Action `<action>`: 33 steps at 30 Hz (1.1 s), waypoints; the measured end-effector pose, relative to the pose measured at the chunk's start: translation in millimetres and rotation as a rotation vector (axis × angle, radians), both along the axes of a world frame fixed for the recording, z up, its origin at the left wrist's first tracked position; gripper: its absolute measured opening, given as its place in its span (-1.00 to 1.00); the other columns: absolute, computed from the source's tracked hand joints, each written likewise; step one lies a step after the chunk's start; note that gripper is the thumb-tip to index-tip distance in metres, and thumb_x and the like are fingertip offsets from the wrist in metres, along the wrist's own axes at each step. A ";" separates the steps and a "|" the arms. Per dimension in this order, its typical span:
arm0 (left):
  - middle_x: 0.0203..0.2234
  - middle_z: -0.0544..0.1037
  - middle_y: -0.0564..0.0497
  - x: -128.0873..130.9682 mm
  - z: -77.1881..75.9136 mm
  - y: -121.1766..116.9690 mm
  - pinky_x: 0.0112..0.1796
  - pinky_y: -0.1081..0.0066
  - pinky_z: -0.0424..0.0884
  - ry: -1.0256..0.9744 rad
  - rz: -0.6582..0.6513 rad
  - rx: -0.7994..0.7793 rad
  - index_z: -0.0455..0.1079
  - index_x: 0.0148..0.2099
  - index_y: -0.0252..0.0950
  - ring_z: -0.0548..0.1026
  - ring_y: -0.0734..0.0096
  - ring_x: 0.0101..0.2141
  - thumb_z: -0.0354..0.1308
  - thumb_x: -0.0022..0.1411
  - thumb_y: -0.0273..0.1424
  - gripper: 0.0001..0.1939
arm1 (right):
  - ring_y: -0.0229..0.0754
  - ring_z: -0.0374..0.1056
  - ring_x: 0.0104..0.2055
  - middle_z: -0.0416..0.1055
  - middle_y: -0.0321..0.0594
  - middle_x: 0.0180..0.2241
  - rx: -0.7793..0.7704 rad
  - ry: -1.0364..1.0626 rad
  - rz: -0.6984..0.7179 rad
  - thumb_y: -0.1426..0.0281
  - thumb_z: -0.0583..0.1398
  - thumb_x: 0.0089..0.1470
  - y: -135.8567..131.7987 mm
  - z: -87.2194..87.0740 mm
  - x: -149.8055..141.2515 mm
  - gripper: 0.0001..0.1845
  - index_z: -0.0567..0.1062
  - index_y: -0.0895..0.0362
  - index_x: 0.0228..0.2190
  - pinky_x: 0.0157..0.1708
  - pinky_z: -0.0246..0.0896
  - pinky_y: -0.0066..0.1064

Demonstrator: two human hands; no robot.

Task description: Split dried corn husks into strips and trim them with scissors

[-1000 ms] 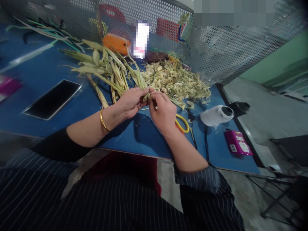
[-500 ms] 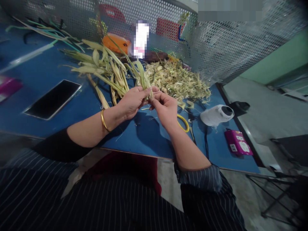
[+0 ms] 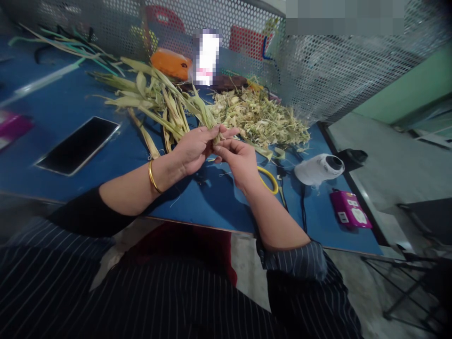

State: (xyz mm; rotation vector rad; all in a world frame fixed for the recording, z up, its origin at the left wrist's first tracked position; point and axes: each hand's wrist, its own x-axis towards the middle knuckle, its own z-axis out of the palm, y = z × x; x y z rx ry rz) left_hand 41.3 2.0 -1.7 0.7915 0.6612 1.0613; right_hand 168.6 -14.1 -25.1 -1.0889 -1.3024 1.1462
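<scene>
Currently: 1 husk bundle point(image 3: 209, 118), seemingly unfinished, pinched by left hand point(image 3: 193, 148) and right hand point(image 3: 240, 162), both nearly closed, above blue table point(image 3: 215, 207); 1 trimmings heap point(image 3: 259, 117), apparently already stripped; loose husks point(image 3: 141, 101), seemingly unworked.

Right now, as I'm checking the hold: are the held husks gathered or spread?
Gathered at the near end: the husks narrow where the left hand pinches.

Behind the worktop point(image 3: 226, 214) I see a perforated screen point(image 3: 318, 70), with grey floor point(image 3: 381, 150) and green wall point(image 3: 391, 101) past the right edge.
</scene>
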 end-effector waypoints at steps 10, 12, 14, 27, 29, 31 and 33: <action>-0.19 0.62 -0.19 -0.7 -1.8 1.5 -0.59 0.52 0.27 0.022 -0.036 0.002 0.40 -0.35 -0.37 0.48 0.48 -0.47 0.20 0.23 -0.39 -0.85 | -0.36 0.43 -0.52 0.49 -0.36 -0.50 -0.212 0.341 0.036 0.39 0.39 -0.22 -3.1 1.5 -3.5 -0.79 0.48 0.15 -0.50 -0.39 0.41 -0.47; -0.18 0.61 -0.20 -1.2 -0.1 1.0 -0.58 0.53 0.27 0.005 -0.034 0.000 0.38 -0.38 -0.38 0.50 0.47 -0.43 0.18 0.25 -0.41 -0.83 | -0.36 0.45 -0.52 0.50 -0.35 -0.50 -0.229 0.348 0.033 0.39 0.39 -0.21 -3.4 2.1 -4.0 -0.79 0.48 0.15 -0.49 -0.39 0.41 -0.48; -0.17 0.61 -0.20 -1.6 1.2 1.0 -0.55 0.53 0.30 0.001 -0.028 -0.009 0.37 -0.39 -0.38 0.52 0.44 -0.39 0.18 0.25 -0.41 -0.83 | -0.36 0.44 -0.52 0.50 -0.34 -0.50 -0.230 0.336 0.028 0.38 0.39 -0.20 -3.7 2.9 -4.5 -0.79 0.49 0.15 -0.49 -0.39 0.41 -0.48; -0.29 0.62 -0.17 -0.4 2.1 0.5 -0.57 0.53 0.29 0.046 -0.014 -0.019 0.37 -0.37 -0.38 0.45 0.53 -0.53 0.24 0.17 -0.41 -0.86 | -0.38 0.38 -0.54 0.47 -0.35 -0.52 -0.152 0.305 -0.048 0.35 0.39 -0.17 -3.3 -1.9 -7.5 -0.81 0.51 0.15 -0.50 -0.40 0.37 -0.46; -0.32 0.61 -0.15 0.0 1.1 1.5 -0.54 0.52 0.32 0.080 -0.008 -0.003 0.36 -0.38 -0.37 0.48 0.49 -0.49 0.25 0.17 -0.41 -0.84 | -0.37 0.38 -0.53 0.48 -0.34 -0.49 -0.149 0.285 -0.022 0.33 0.38 -0.16 -3.5 -1.2 -6.2 -0.81 0.51 0.14 -0.49 -0.40 0.37 -0.44; -0.38 0.60 -0.11 0.1 -0.9 3.8 -0.46 0.51 0.38 0.114 0.023 0.031 0.35 -0.39 -0.36 0.50 0.47 -0.46 0.26 0.16 -0.40 -0.83 | -0.37 0.35 -0.54 0.47 -0.34 -0.50 -0.143 0.214 -0.001 0.35 0.36 -0.15 -3.0 1.1 -2.9 -0.84 0.50 0.14 -0.50 -0.41 0.35 -0.43; -0.43 0.57 -0.06 -0.2 -3.0 6.1 -0.35 0.48 0.43 0.141 0.083 0.076 0.35 -0.41 -0.36 0.52 0.47 -0.42 0.27 0.16 -0.40 -0.82 | -0.38 0.29 -0.55 0.44 -0.35 -0.51 -0.072 0.104 -0.071 0.37 0.31 -0.09 -1.3 4.4 2.5 -0.88 0.48 0.15 -0.52 -0.44 0.31 -0.44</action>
